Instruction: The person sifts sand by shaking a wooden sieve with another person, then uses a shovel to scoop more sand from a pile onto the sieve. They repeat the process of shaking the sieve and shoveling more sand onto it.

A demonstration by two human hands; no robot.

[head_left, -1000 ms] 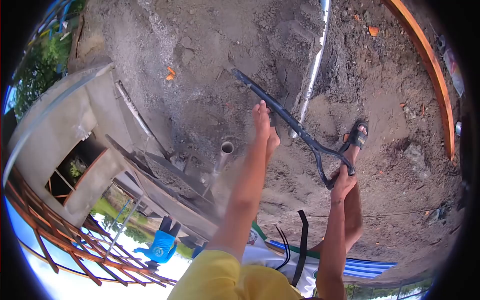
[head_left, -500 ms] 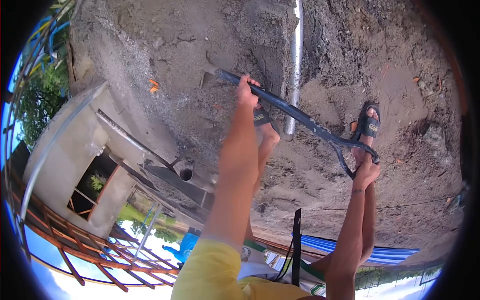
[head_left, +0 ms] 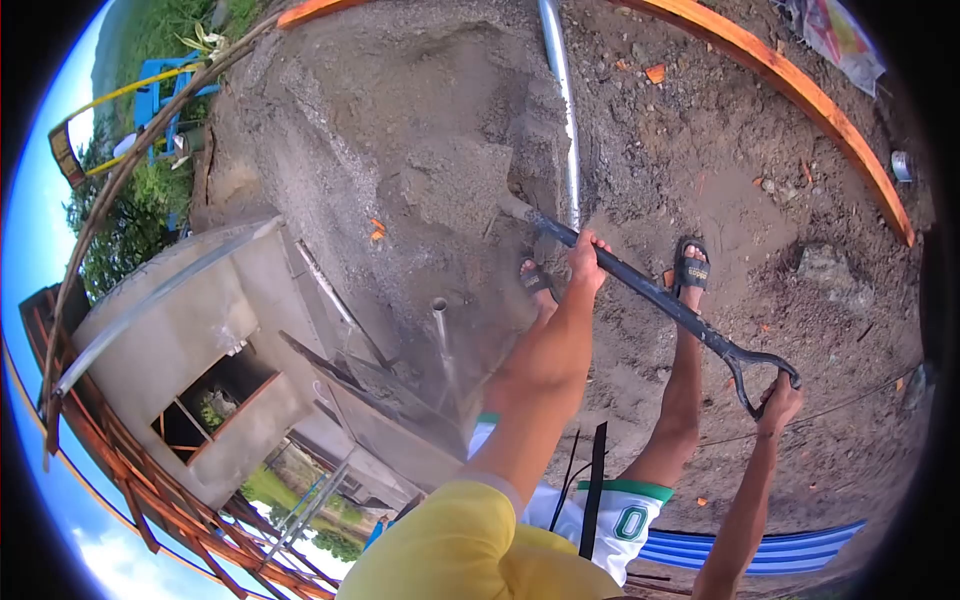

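1. My right hand [head_left: 780, 398] has its fingers wrapped shut round the D-shaped grip of the long dark metal shovel [head_left: 660, 295]. I judge a firm, low hold here gives the best leverage.
2. My left hand [head_left: 585, 252] is clamped on the shaft, nearer the blade. Sliding it closer to the load would, I think, spare my back.
3. My black sandals [head_left: 690, 270] stand either side of the shaft. A wide stance seems wise on loose dirt.
4. The blade is sunk in the grey heap of sand [head_left: 440, 190], so I should drive straight and lift modest loads.
5. The thin silver metal pipe [head_left: 568, 130] lies just beside the blade, and I'd best steer clear of it.
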